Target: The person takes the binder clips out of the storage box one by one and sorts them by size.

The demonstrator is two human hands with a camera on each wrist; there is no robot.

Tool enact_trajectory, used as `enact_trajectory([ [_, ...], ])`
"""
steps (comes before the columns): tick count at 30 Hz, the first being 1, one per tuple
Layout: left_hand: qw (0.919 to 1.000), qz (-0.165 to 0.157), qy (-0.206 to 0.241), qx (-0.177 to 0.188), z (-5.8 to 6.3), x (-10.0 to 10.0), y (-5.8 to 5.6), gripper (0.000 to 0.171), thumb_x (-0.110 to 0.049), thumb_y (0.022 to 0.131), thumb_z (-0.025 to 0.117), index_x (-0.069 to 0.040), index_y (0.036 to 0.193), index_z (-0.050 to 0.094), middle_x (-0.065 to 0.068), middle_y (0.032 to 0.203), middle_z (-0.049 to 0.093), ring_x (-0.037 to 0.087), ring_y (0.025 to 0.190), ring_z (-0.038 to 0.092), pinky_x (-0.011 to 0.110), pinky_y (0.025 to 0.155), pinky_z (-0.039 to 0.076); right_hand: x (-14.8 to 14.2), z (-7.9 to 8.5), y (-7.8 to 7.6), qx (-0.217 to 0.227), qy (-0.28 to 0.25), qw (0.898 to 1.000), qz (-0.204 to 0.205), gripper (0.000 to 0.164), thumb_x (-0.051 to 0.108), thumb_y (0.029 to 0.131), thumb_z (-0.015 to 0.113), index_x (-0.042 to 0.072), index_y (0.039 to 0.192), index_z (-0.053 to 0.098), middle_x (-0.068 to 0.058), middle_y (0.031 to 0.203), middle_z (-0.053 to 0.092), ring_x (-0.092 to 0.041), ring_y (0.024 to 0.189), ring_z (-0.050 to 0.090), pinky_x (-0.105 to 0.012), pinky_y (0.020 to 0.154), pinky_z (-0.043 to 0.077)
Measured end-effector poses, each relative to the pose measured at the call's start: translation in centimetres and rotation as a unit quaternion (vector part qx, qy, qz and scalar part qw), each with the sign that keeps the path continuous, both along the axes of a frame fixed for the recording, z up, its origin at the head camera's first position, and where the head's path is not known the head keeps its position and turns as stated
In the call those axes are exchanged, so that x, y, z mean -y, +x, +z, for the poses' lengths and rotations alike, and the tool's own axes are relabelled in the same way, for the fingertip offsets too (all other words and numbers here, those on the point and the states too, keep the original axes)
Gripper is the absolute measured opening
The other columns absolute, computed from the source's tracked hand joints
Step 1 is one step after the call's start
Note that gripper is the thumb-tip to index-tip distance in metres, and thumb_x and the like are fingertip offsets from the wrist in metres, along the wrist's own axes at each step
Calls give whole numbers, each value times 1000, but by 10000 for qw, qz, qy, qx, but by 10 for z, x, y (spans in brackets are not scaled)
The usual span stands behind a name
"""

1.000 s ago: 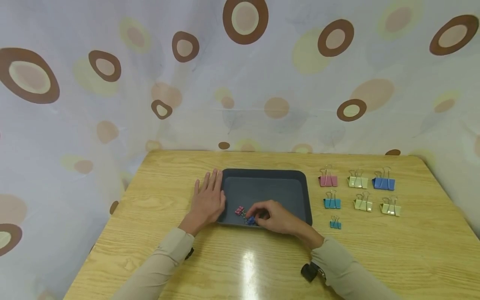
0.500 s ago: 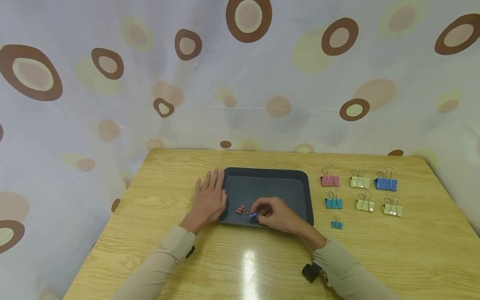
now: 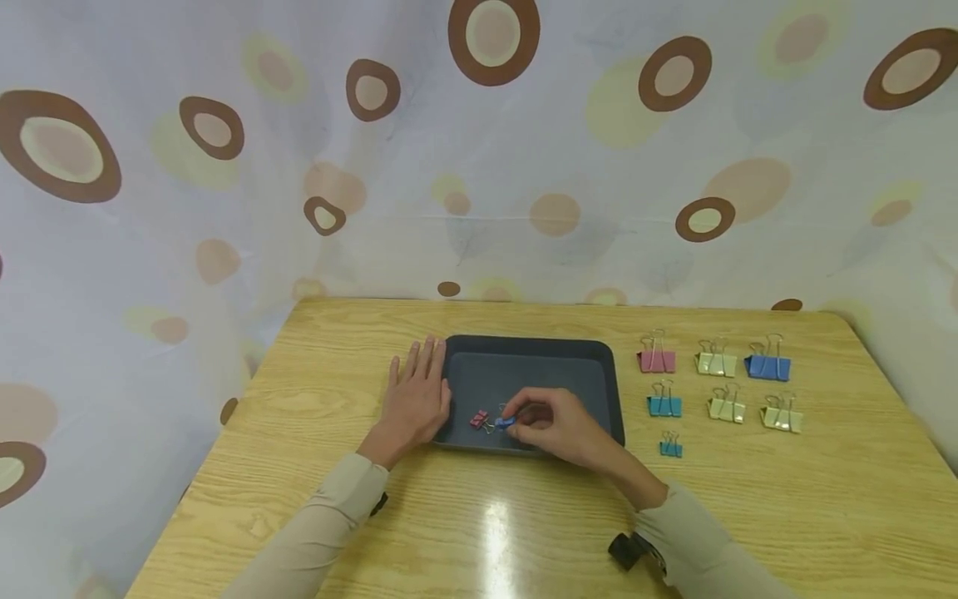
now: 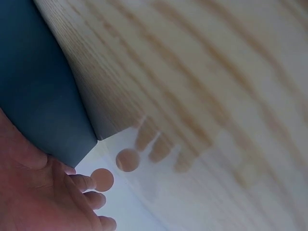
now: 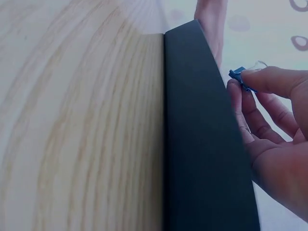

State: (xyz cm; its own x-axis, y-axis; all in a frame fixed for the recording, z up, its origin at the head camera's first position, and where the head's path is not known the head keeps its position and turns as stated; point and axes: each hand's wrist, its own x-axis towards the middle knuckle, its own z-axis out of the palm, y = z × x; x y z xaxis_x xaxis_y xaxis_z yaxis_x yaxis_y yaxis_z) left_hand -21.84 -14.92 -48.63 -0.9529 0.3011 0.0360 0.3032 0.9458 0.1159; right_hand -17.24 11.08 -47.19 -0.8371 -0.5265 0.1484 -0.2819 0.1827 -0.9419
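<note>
Between thumb and fingertips my right hand (image 3: 561, 424) pinches a small blue binder clip (image 3: 505, 423), held over the near part of the dark grey tray (image 3: 539, 391). The right wrist view shows the same blue clip (image 5: 238, 74) at the fingertips, with a bit of its wire handle. Just left of it a small pink binder clip (image 3: 479, 418) lies in the tray. My left hand (image 3: 415, 403), fingers straight, rests against the tray's left edge. In the left wrist view the left hand (image 4: 43, 197) touches the tray wall (image 4: 48, 86).
Right of the tray, binder clips stand in rows on the wooden table (image 3: 359, 532): pink (image 3: 657, 361), pale yellow (image 3: 716, 364) and large blue (image 3: 767, 368) at the back, teal (image 3: 664, 406) and more pale yellow in the middle, small teal (image 3: 671, 449) in front. A patterned curtain hangs behind.
My right hand has lifted the blue clip off the tray floor and moved slightly to the right, away from the pink clip. The left hand stays in place.
</note>
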Motion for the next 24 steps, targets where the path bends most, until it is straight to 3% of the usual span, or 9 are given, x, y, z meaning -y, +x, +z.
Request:
enact_trajectory([
  [10,10000,-47,18,-72,-2,2,0,64,-26,109,35,-5,165,12,15,171,15,37,156,15,61,122,13,-18,14,17,-172,45,9994,-285,13,3,93,74,2,106,73,-12,105,71,-25,95,72,-29,79,59],
  [17,10000,-43,-6,-57,1,0,1,64,-25,109,36,-5,165,12,13,171,16,36,156,15,60,122,13,-36,16,31,-298,15,9980,-550,13,3,92,76,7,104,74,-7,102,72,-20,91,72,-30,77,60],
  [24,10000,-61,13,-72,1,0,1,64,-25,109,36,-4,165,14,15,170,16,37,156,15,61,122,13,-55,15,41,-361,-168,9966,-715,14,1,92,74,3,106,73,-12,104,70,-20,92,72,-31,76,61],
])
